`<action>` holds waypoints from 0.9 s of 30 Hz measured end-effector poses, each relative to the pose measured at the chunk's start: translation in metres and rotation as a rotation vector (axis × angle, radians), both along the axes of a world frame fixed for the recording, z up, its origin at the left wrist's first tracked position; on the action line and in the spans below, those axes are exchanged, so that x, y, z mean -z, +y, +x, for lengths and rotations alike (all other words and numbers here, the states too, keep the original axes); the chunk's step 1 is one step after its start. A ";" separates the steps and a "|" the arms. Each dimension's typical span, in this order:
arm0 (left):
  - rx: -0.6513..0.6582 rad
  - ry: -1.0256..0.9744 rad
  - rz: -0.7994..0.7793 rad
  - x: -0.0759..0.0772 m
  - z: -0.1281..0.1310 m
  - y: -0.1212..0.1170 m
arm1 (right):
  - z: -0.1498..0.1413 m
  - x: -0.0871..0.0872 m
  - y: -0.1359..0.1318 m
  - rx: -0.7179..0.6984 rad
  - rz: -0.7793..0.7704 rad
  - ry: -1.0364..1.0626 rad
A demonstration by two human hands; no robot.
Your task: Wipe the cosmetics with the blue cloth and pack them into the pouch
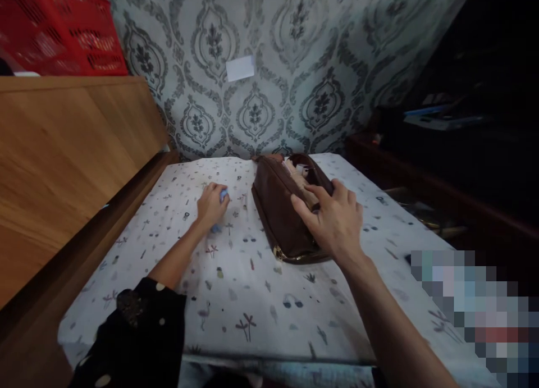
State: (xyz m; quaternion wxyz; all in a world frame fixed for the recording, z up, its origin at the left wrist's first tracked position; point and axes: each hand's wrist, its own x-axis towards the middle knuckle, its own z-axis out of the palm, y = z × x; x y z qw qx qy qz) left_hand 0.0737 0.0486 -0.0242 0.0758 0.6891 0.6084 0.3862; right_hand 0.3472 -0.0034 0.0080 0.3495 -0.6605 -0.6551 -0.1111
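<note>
2 hands working over an open brown bag

Nearest, the patterned sheet is spreading beneath everything and is probably offering the bag little grip. The brown bag is lying on it, right of centre, its gold zip showing at the near end. It is looking like smooth, supple leather, likely moderately heavy when filled and prone to sagging; the firmest hold is seeming to be both long sides, below the rim. The right hand is hovering over or touching the opening, contact being unclear, with thumb and index finger standing wide apart. Left of the bag, the left hand is curling narrowly around 1 small blue item, seemingly light and soft, best pinched at its middle. Farther in, pale contents are filling the bag's mouth, perhaps shifting if it is tipping. Beyond, the wall is rising.
</note>
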 end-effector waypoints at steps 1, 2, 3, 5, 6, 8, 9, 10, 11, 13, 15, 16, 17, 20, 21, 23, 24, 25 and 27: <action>0.003 0.017 -0.047 0.002 -0.012 -0.001 | 0.000 0.000 0.000 0.001 0.001 0.000; 0.022 0.036 -0.118 0.004 -0.022 -0.002 | 0.000 0.001 0.000 0.005 0.005 -0.001; 0.045 0.046 -0.185 0.007 -0.030 -0.003 | 0.000 0.001 0.001 0.010 0.012 -0.003; 0.083 0.043 -0.255 0.009 -0.038 -0.002 | 0.000 0.001 0.001 0.018 0.032 -0.016; 0.095 0.028 -0.255 0.009 -0.039 0.000 | 0.001 0.001 0.002 0.019 0.042 -0.027; 0.120 -0.023 -0.214 0.005 -0.032 0.010 | 0.003 -0.002 0.002 0.016 0.047 -0.052; 0.137 -0.059 -0.192 0.002 -0.026 0.019 | 0.004 -0.004 0.002 0.010 0.039 -0.064; 0.156 -0.100 -0.177 -0.003 -0.017 0.030 | 0.005 -0.006 0.002 0.004 0.026 -0.074; 0.175 -0.147 -0.170 -0.007 -0.007 0.043 | 0.006 -0.008 0.002 -0.002 0.012 -0.082; 0.208 -0.258 -0.187 -0.014 0.017 0.072 | 0.007 -0.011 0.001 -0.007 0.004 -0.092; 0.233 -0.388 -0.238 -0.017 0.044 0.101 | 0.008 -0.011 0.001 -0.001 0.036 -0.097; 0.250 -0.456 -0.276 -0.018 0.056 0.114 | 0.008 -0.010 0.001 0.001 0.060 -0.097; 0.271 -0.521 -0.320 -0.017 0.068 0.125 | 0.007 -0.009 0.001 0.003 0.081 -0.094; 0.359 -0.689 -0.471 -0.014 0.091 0.149 | 0.007 -0.005 0.002 0.007 0.122 -0.076; 0.389 -0.732 -0.522 -0.013 0.095 0.153 | 0.008 -0.004 0.002 0.008 0.130 -0.071; 0.433 -0.799 -0.613 -0.013 0.098 0.161 | 0.008 -0.003 0.003 0.002 0.140 -0.063; 0.447 -0.826 -0.651 -0.014 0.099 0.164 | 0.008 -0.003 0.003 -0.003 0.142 -0.059; 0.455 -0.848 -0.683 -0.015 0.099 0.168 | 0.008 -0.003 0.002 -0.007 0.142 -0.055; 0.465 -0.890 -0.727 -0.019 0.099 0.175 | 0.008 -0.004 0.001 -0.014 0.138 -0.041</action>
